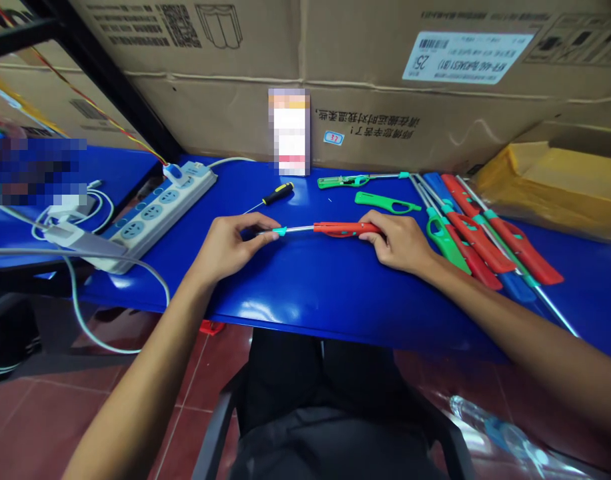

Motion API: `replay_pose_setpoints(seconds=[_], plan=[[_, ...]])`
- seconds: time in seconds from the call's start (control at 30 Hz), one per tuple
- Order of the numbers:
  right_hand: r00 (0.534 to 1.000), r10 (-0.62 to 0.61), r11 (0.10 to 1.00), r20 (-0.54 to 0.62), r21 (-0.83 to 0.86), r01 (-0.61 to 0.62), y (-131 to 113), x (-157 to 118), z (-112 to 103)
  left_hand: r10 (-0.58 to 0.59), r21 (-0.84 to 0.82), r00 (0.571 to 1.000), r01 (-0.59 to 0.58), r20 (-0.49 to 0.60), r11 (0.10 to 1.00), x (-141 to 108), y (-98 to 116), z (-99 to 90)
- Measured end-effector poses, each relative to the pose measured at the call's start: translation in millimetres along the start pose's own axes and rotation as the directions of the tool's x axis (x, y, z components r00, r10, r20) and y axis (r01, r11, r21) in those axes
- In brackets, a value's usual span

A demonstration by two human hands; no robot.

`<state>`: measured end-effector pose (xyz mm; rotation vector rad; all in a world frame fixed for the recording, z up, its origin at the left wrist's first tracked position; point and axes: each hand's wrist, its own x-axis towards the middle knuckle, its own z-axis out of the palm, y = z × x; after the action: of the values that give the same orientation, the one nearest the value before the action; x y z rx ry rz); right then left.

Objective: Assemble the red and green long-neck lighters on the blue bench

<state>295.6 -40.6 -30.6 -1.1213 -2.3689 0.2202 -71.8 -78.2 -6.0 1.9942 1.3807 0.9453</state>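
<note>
Between my hands is a red long-neck lighter (338,229), held level above the blue table. Its red body is in the grip of my right hand (398,239), whose fingers are closed on the rear end. My left hand (234,244) pinches the metal tube near a teal collar (280,231); the tube's tip is hidden by the fingers. A black and yellow screwdriver (279,193) lies just beyond my left hand. Past my right hand are a green lighter with a bared side (343,181) and a loose green shell half (385,202).
Several red, green and blue lighters (485,243) lie in a pile at the right. A white power strip (153,215) with cables sits at the left. A phone (291,137) leans against large cardboard boxes (225,93). A yellow package (550,190) stands far right.
</note>
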Motion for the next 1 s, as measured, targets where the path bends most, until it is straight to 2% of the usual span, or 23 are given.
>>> replay_pose_setpoints(seconds=[0.33,0.57,0.8,1.0], plan=[[0.995,-0.091,0.996,0.029,-0.007,0.092,-3.0,-2.5,3.5,0.113,0.032,0.991,-0.116,0.074,0.993,8.5,6.4,15.5],[0.995,-0.086,0.996,0.043,-0.021,0.087,-4.5,-2.2,2.6,0.242,0.198,0.962,-0.264,0.128,0.944,11.4,8.2,19.4],[0.994,-0.098,0.993,0.046,-0.054,0.101,-5.1,-2.1,3.2,0.213,0.111,0.966,-0.230,0.147,0.967,10.8,12.7,31.7],[0.994,-0.103,0.993,0.046,-0.051,0.105,-4.5,-1.9,3.4,0.199,0.084,0.970,-0.212,0.138,0.974,11.0,14.4,34.2]])
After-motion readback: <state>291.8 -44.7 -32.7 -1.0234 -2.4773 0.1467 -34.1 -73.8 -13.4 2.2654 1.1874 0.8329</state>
